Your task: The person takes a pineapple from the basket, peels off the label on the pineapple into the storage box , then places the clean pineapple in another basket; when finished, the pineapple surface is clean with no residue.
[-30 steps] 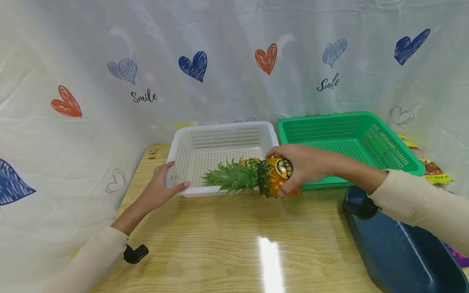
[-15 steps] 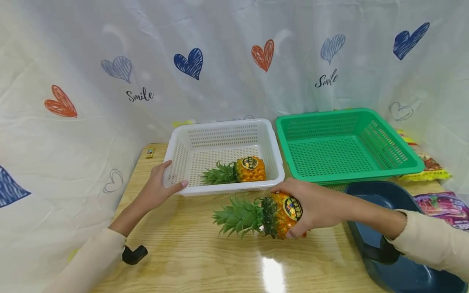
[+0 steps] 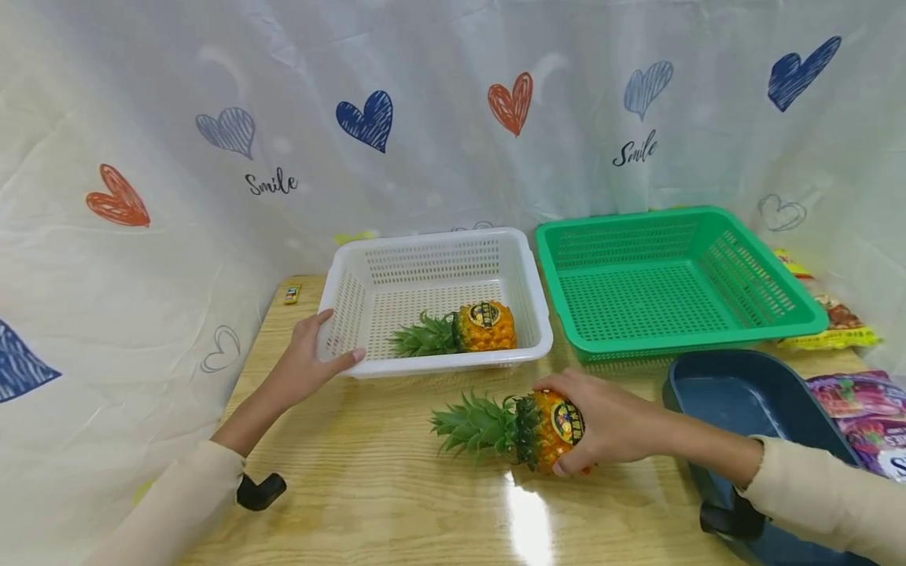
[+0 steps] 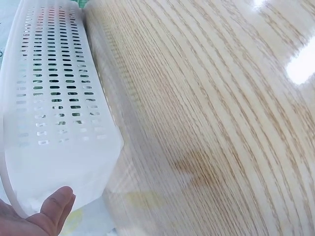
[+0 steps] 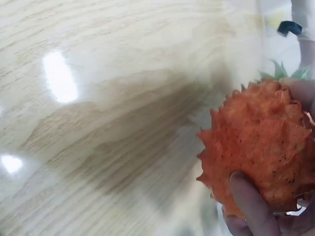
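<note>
My right hand [image 3: 609, 420] grips a small pineapple [image 3: 529, 431] by its orange body, in front of the white basket. The leafy crown points left and a round dark label faces up. In the right wrist view, the fingers wrap the spiky orange base [image 5: 266, 142], which is close over the table. A second pineapple [image 3: 488, 326] lies on its side inside the white basket [image 3: 439, 364], its crown also to the left. At the basket's front left corner, my left hand [image 3: 304, 363] holds the rim. The left wrist view shows fingertips against the slotted outer wall [image 4: 59, 123].
A green basket [image 3: 679, 338] stands right of the white one. Nearer, a dark blue tub [image 3: 750, 358] lies under my right forearm. Purple packets [image 3: 859, 409] and yellow snack bags [image 3: 835, 338] line the right side. A tiny yellow packet [image 3: 292, 295] lies at the back left.
The right hand has brought its pineapple from over the white basket's front rim down and toward me, low over the table. The pineapple in the basket has come into fuller view. The left hand stays put.
</note>
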`<state>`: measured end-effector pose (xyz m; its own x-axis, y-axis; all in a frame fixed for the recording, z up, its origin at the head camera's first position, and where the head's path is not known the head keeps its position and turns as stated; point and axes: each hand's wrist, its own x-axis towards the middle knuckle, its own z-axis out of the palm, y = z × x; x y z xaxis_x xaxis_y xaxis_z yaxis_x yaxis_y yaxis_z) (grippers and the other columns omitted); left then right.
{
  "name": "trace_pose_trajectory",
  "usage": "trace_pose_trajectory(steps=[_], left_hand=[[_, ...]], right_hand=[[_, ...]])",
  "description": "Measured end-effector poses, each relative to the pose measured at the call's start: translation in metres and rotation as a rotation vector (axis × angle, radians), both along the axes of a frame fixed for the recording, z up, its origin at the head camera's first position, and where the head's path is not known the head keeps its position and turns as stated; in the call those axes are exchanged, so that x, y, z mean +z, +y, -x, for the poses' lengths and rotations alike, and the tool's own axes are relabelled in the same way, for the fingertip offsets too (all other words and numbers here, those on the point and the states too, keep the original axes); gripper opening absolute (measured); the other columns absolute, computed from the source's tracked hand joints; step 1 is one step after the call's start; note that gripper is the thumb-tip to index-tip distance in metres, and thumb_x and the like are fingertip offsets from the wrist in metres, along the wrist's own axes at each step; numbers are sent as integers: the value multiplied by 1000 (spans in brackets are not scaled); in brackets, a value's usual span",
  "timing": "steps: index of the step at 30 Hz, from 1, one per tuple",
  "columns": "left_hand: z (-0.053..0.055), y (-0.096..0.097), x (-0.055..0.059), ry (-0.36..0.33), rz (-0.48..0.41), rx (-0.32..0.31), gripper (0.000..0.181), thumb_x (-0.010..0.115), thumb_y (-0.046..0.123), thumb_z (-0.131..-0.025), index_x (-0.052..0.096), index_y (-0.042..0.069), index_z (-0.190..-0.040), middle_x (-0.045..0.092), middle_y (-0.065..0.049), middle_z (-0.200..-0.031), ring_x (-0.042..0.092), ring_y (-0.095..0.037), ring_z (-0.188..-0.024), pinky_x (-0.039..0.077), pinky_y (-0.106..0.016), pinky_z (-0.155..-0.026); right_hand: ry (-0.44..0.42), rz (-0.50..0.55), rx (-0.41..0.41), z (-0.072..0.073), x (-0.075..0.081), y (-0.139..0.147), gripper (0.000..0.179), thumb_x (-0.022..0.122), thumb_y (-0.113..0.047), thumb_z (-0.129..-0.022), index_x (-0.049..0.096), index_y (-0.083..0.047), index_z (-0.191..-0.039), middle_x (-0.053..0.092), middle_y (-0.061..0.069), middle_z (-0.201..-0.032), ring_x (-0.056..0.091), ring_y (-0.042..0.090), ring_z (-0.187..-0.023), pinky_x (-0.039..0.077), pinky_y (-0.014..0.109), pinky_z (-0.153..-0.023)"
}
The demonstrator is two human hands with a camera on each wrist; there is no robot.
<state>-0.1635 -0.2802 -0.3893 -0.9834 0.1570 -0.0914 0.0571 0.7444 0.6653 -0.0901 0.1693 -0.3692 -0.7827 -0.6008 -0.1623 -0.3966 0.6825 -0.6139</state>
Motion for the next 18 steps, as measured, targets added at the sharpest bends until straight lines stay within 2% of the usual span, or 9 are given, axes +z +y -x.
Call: trace_pose_trajectory(steps=[7,10,13,18], left_hand=[[-2,-1,4,-19,-16,-8,106,66,55,-92,5,3,-161,3,-33,-160,36,-49,-133,36,-65,-104],[-2,-1,5,-25,-4,-17,105,65,56,-93,5,4,-161,4,-32,-160,36,-49,-134,35,-66,-105],[-2,0,5,-27,22,-37,102,62,55,-95,5,3,-161,6,-33,-159,35,-50,-136,35,-67,-105],[-5,0,10,43,68,-59,97,60,49,-98,4,0,-160,6,-34,-159,29,-52,-137,31,-69,-105]], right_hand=[[68,-71,-20,4,-15,-6,97,91,-42,-62,50,-15,-146,55,4,-122,56,16,-94,51,34,-70],[68,-98,-34,5,-19,-6,100,91,-43,-62,49,-15,-148,54,13,-136,58,32,-113,54,49,-82],[53,-113,-50,6,-19,-6,102,90,-42,-62,46,-17,-150,49,17,-144,54,39,-123,53,56,-84],[35,-105,-60,8,-19,-5,102,89,-44,-65,43,-18,-152,45,20,-149,50,45,-129,51,61,-86]])
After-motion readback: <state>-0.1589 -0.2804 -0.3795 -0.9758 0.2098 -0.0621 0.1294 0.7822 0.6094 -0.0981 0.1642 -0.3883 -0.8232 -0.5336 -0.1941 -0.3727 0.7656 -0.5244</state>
